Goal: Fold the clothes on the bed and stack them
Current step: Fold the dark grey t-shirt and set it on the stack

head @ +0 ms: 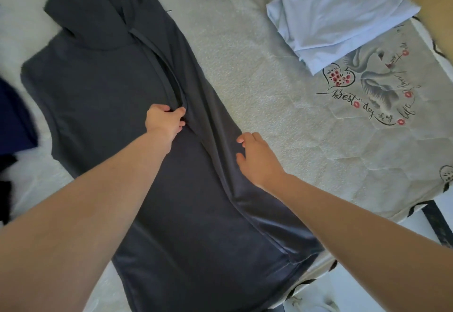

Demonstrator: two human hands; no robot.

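A dark grey sleeveless hooded top (103,86) lies spread on the bed (245,41), hood at the far end, hem near me. Its right side is folded inward over the body. My left hand (164,120) grips the folded armhole edge near the middle of the top. My right hand (257,157) lies on the outer fold on the right side, fingers curled onto the cloth. A folded pale blue garment (340,14) lies at the far right of the bed.
Dark navy and black clothes (12,120) lie at the left edge. The mattress shows a printed swan and "Best day of my life" design (372,90) at right. The bed's near right corner (436,213) drops to the floor.
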